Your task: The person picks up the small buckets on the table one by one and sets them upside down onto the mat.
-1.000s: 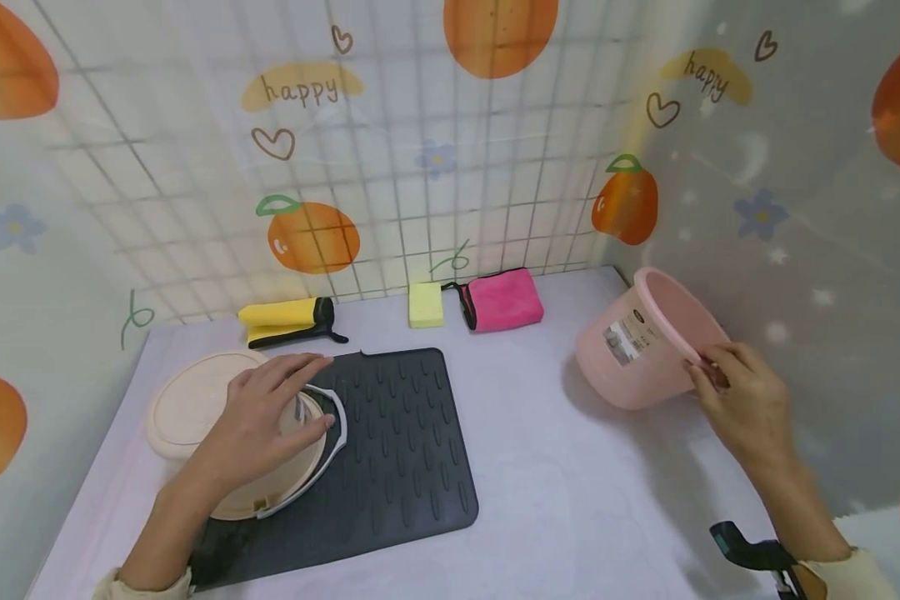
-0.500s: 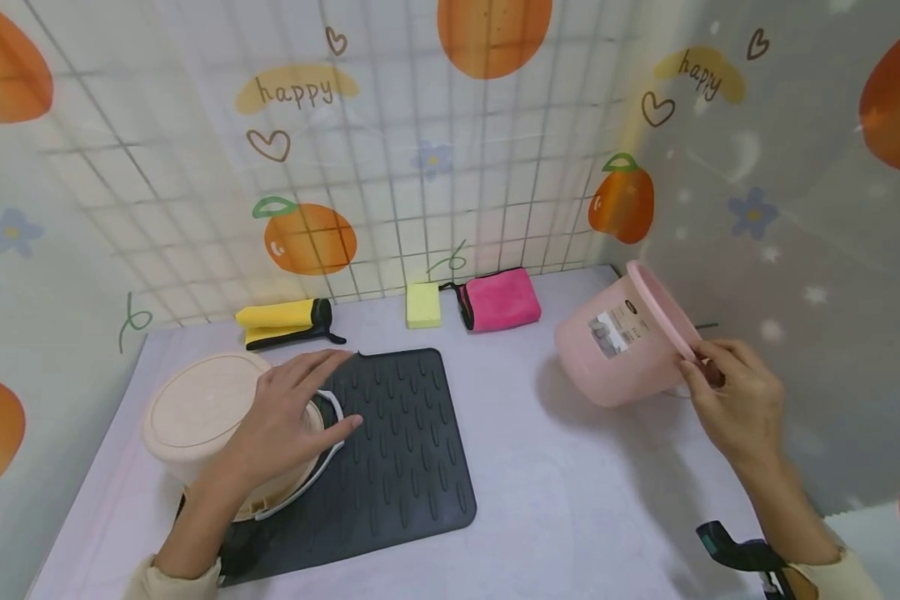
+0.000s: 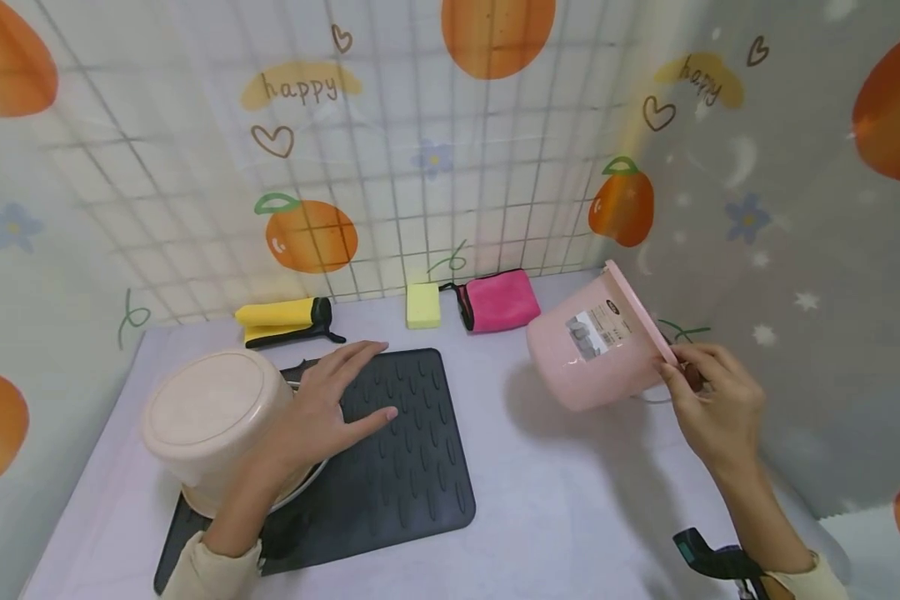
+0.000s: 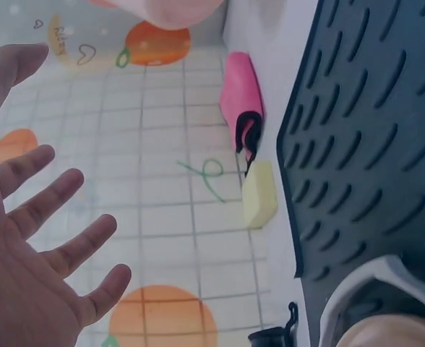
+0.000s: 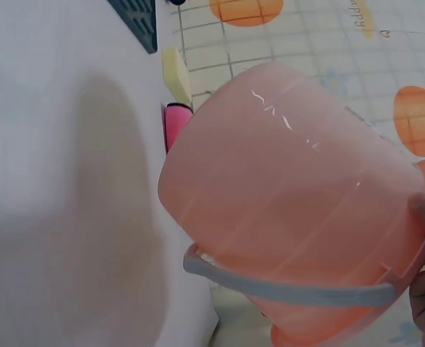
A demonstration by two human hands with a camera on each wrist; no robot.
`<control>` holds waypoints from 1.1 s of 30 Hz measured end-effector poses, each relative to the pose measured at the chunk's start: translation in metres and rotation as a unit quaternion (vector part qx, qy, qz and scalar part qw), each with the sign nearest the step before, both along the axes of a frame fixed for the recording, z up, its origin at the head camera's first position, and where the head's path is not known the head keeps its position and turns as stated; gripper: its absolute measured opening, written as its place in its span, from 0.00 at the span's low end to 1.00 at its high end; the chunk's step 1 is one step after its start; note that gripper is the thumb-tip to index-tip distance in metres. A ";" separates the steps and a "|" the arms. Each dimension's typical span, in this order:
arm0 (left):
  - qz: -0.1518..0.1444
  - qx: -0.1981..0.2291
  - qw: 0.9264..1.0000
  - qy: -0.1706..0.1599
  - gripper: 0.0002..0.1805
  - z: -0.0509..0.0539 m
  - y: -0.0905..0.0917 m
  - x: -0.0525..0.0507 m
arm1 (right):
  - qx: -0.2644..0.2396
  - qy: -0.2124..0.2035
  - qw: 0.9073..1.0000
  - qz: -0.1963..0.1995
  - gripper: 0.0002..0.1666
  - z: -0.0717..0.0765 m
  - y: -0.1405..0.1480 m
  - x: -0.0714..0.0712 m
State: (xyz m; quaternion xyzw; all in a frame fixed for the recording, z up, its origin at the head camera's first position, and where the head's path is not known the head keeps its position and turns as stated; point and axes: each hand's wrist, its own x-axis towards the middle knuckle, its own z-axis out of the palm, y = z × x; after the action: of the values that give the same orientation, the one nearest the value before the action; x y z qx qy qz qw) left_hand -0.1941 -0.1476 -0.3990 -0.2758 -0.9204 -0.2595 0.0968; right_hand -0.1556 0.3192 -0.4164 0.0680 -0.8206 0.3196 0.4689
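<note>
A pink bucket (image 3: 596, 342) with a label hangs tilted above the right side of the table, its mouth facing right. My right hand (image 3: 720, 408) pinches its rim; the right wrist view shows fingers on the rim of the bucket (image 5: 292, 188) and its grey handle (image 5: 299, 290). At the left, a cream bucket (image 3: 213, 408) stands upside down, partly over a dark ribbed mat (image 3: 405, 442). My left hand (image 3: 318, 417) is held over the mat beside it, fingers spread and holding nothing; in the left wrist view the hand (image 4: 39, 238) has its fingers apart.
Along the back edge lie a yellow folded item with black trim (image 3: 285, 321), a pale yellow sponge (image 3: 423, 306) and a pink pouch (image 3: 502, 302). Patterned sheets over a wire grid (image 3: 480, 167) rise behind the table, and a grey sheet (image 3: 810, 333) hangs at the right.
The pink bucket has moved left in my right hand, and its mouth has turned further away from view. My left hand has moved right, from over the cream bucket to above the mat.
</note>
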 end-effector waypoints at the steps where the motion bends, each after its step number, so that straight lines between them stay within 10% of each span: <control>1: -0.003 0.004 1.000 -0.002 0.45 0.000 0.003 -0.001 | -0.010 0.001 1.000 0.003 0.17 0.000 -0.001 0.000; 33: -0.084 0.104 0.989 -0.063 0.57 -0.012 0.067 -0.015 | -0.201 -0.108 0.973 0.044 0.17 0.002 -0.045 0.019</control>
State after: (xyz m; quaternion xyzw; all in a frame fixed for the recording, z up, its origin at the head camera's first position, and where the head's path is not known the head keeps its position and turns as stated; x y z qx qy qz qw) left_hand -0.2093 -0.0807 -0.4112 -0.3235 -0.8664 -0.3779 0.0442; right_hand -0.1368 0.2746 -0.4140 -0.0264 -0.7817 0.5033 0.3673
